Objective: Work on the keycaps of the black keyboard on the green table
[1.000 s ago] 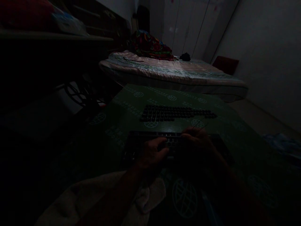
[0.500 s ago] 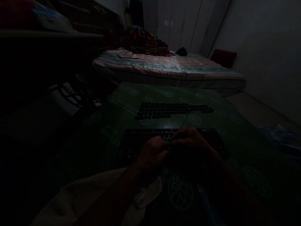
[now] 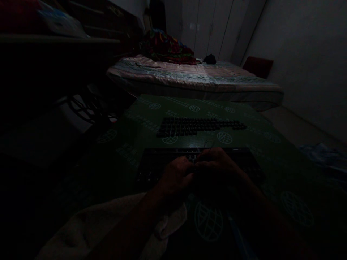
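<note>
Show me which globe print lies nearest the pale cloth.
The large globe print below the keyboard, just right of the pale cloth; every other visible globe lies farther from it.

The left hand (image 3: pixel 176 175) and right hand (image 3: pixel 217 160) hide the middle of the keyboard (image 3: pixel 153 160); their fingertips sink into shadow, so their grip cannot be told. Any lettering on the loose keys (image 3: pixel 180 126) is too small to read. The bottom edge cuts off the cloth (image 3: pixel 108 215), the top edge the wardrobe (image 3: pixel 204 27).

Left hand (image 3: pixel 175 176) and right hand (image 3: pixel 220 161) close together, fingers (image 3: pixel 186 165) bent inward.
</note>
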The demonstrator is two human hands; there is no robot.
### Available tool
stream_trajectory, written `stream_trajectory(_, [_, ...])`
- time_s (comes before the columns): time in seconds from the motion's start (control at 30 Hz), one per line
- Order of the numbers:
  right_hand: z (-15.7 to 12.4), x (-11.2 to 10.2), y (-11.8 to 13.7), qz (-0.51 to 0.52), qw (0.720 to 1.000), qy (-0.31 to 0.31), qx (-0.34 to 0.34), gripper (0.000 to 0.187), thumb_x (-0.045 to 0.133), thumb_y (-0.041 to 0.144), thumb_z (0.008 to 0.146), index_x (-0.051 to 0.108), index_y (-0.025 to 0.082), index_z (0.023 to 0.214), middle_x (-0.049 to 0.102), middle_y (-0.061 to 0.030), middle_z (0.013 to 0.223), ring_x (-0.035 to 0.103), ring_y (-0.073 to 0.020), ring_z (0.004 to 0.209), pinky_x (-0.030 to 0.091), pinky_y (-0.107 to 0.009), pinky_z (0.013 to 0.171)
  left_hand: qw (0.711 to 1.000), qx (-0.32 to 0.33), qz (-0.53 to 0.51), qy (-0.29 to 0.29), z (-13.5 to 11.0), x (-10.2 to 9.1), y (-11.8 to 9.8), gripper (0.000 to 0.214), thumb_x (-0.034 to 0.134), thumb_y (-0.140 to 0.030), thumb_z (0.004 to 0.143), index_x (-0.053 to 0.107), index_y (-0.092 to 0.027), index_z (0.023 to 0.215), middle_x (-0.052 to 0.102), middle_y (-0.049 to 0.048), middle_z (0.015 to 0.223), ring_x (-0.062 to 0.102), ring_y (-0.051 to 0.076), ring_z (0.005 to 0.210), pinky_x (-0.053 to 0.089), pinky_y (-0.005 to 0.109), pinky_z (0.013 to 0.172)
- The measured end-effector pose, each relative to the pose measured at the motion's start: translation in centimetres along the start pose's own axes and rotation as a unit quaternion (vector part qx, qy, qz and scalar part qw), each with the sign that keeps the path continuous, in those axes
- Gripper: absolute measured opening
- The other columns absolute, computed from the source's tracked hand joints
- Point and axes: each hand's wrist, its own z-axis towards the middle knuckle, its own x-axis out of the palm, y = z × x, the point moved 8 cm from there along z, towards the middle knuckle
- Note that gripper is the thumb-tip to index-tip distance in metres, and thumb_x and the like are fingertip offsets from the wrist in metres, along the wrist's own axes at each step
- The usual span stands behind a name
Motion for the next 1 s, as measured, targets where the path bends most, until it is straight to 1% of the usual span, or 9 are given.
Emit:
stream_trajectory(0.13, [0.0, 0.1, 0.0, -0.014, 1.0, 0.002, 0.005, 0.015, 0.064, 0.026, 0.07, 0.066, 0.011, 0.071, 0.06, -0.0005, 0.064, 0.054, -0.0108, 0.058, 0.041, -0.019, 0.052, 1.0, 0.008, 0.011, 0.005, 0.0, 0.1, 0.0, 0.018, 0.05, -0.02, 0.076, 0.064, -0.021, 0.087, 0.054, 0.0015, 0.084, 0.051, 0.015, 0.081, 0.041, 0.024, 0.069])
stream_trajectory(0.37, [0.0, 0.7, 0.1, 0.005, 1.0, 0.02, -0.014, 0.017, 0.063, 0.028, 0.072, 0.064, 0.011, 0.073, 0.061, -0.0012, 0.067, 0.055, -0.0113, 0.06, 0.041, -0.019, 0.054, 0.999, -0.001, 0.028, 0.018, 0.3, 0.4, 0.0, 0.015, 0.05, -0.02, 0.075, 0.063, -0.02, 0.083, 0.052, 0.0011, 0.08, 0.05, 0.015, 0.078, 0.04, 0.024, 0.066])
stream_trajectory(0.67, [0.1, 0.9, 0.7, -0.055, 0.998, 0.023, -0.026, 0.016, 0.061, 0.027, 0.074, 0.063, 0.011, 0.072, 0.057, -0.0002, 0.065, 0.052, -0.0101, 0.058, 0.04, -0.019, 0.053, 0.999, -0.001, 0.028, 0.019, 0.2, 0.3, -0.1, 0.014, 0.05, -0.02, 0.073, 0.061, -0.019, 0.082, 0.051, 0.0012, 0.081, 0.049, 0.015, 0.077, 0.04, 0.025, 0.065])
stream_trajectory(0.83, [0.2, 1.0, 0.8, -0.074, 0.997, 0.02, -0.031, 0.018, 0.06, 0.028, 0.074, 0.06, 0.011, 0.066, 0.054, 0.0012, 0.059, 0.049, -0.0091, 0.055, 0.037, -0.018, 0.05, 1.0, 0.001, 0.024, 0.015, 0.1, 0.1, -0.2, 0.016, 0.049, -0.021, 0.074, 0.061, -0.021, 0.083, 0.051, 0.0008, 0.083, 0.049, 0.015, 0.079, 0.041, 0.026, 0.069])
stream_trajectory(1.0, [0.3, 1.3, 0.5, -0.087, 0.994, 0.027, -0.055, 0.018, 0.058, 0.029, 0.075, 0.061, 0.012, 0.07, 0.056, 0.0004, 0.062, 0.051, -0.0105, 0.058, 0.038, -0.019, 0.052, 1.0, -0.012, 0.018, 0.018, 0.2, 0.2, 0.1, 0.016, 0.049, -0.02, 0.072, 0.061, -0.02, 0.083, 0.052, 0.0012, 0.082, 0.05, 0.016, 0.079, 0.041, 0.026, 0.069])
